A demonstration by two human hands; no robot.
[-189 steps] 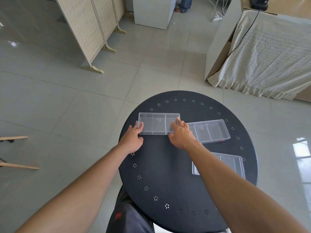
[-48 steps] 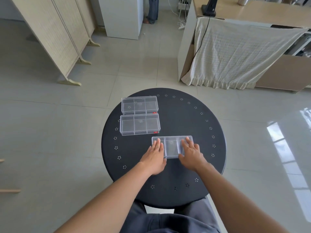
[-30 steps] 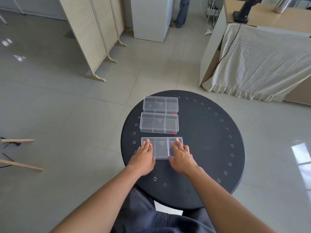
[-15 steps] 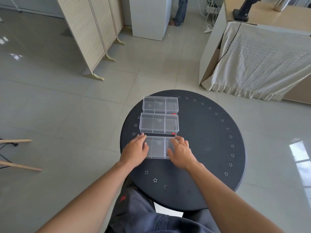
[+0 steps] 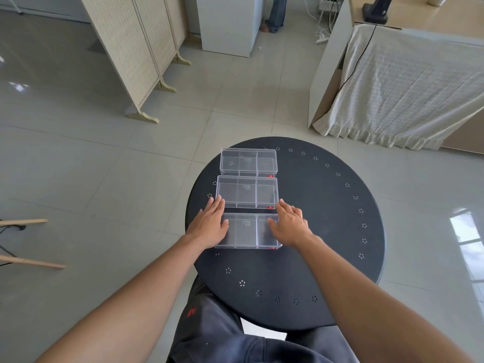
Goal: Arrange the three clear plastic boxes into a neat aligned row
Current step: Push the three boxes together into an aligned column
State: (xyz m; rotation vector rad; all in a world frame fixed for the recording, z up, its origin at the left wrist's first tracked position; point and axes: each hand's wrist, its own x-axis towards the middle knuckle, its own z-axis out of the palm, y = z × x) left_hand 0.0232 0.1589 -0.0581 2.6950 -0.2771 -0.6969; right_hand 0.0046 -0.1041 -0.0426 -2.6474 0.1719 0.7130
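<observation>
Head view: three clear boxes stand in a column on the round black surface [image 5: 327, 231], the far box [image 5: 248, 162], the middle box [image 5: 247, 192] and the near box [image 5: 248, 231] set close together with their sides roughly in line. The left hand [image 5: 209, 226] lies flat at the near box's left end, fingers [image 5: 218, 205] extended and reaching the middle box's left corner. The right hand [image 5: 290, 224] lies at the near box's right end, fingers spread and unclenched, gripping nothing.
</observation>
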